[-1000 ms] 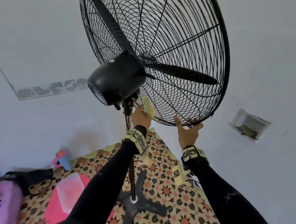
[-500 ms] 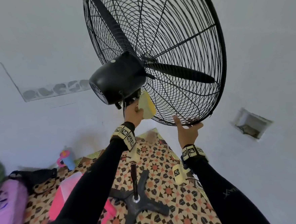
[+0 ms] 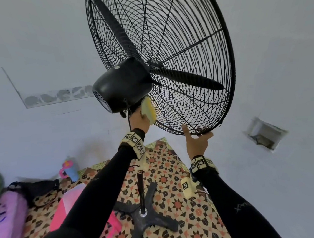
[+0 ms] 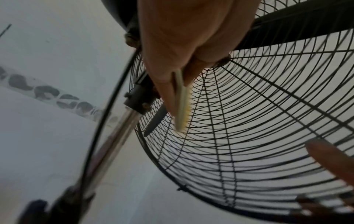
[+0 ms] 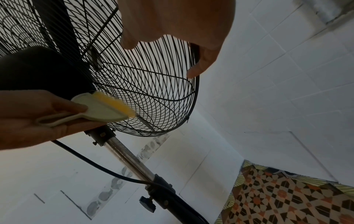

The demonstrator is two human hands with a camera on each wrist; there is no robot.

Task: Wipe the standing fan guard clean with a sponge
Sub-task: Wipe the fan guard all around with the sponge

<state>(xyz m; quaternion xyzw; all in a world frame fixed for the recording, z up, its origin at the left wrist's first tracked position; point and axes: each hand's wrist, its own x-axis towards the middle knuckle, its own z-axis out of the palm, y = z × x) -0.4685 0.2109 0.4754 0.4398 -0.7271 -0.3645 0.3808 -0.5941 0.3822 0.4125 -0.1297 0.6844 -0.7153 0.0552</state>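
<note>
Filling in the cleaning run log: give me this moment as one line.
left hand: holds sponge against rear fan guard below motor housing | right hand: steadies guard's bottom rim

Left hand fills top of left wrist view, grip pinching thin pale sponge edge-on, yellow face toward fan guard. Sponge tip against guard wires just below grip. Chrome pole and black cable run down-left of grip. Dark blade right of grip. Another finger on guard lower right, blurred.
</note>
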